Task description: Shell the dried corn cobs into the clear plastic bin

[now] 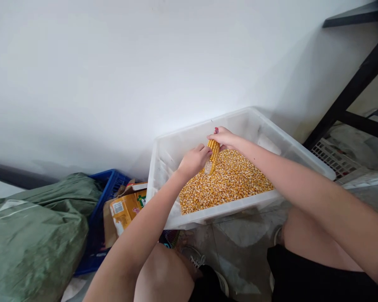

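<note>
An ear of corn (214, 150) is held tilted over a white plastic tub (204, 213). Yellow kernels cover most of the ear, while its lower end shows a pale bare patch. My right hand (226, 137) is closed round the upper end, where a small red bit (216, 130) shows that I cannot make out. From the left side, my left hand (194, 159) is closed with its fingers against the ear's middle. Loose corn kernels (239, 178) lie in a deep heap in the tub, just below both hands.
A white wall (113, 75) rises behind the tub. To the left are a blue crate (111, 178), a yellow printed carton (126, 209) and a large green bag (40, 235). A black metal frame (343, 96) and a white basket (334, 157) stand at the right.
</note>
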### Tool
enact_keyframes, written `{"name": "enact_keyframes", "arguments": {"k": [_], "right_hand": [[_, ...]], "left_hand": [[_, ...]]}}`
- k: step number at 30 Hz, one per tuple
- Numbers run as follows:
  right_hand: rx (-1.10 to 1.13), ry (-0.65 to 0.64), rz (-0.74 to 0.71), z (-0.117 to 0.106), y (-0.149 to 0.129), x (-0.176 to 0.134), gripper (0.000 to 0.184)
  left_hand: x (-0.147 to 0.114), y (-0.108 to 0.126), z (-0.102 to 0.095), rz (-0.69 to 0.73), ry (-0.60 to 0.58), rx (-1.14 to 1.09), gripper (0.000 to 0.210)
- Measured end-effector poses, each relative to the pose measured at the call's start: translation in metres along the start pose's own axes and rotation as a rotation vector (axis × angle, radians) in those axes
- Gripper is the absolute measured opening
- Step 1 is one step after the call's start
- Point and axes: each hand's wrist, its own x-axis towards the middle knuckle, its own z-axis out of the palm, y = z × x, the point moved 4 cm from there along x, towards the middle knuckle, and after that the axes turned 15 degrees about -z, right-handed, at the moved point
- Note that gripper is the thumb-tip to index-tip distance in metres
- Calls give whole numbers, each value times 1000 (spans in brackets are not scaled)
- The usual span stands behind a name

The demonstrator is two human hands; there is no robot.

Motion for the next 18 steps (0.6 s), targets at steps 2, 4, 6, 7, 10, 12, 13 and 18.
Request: {"name": "enact_keyframes", "arguments": {"k": [2, 4, 6, 7, 10, 12, 13, 18], "right_hand": [[-7, 5, 18, -4, 2, 0, 32], [-25, 14, 18, -6, 2, -1, 31], [-37, 14, 13, -5, 2, -1, 31], [-37, 16, 10, -4, 2, -1, 32], [-38, 45, 7, 0, 3, 2, 35], [-52, 79, 0, 1, 5, 4, 37], [-64, 98, -8, 2, 6, 6, 38], [-156, 177, -58, -4, 9, 10, 37]], "left_hand": [[-1, -1, -2, 48, 8, -57, 28], [-1, -3, -3, 88, 2, -63, 28], [0, -3, -2, 107, -4, -17, 25], [1, -3, -2, 113, -3, 17, 25], [2, 0, -1, 137, 3, 129, 27], [1, 2, -1, 120, 4, 188, 26], [1, 2, -1, 100, 1, 203, 25], [2, -2, -7, -75, 19, 79, 27]]}}
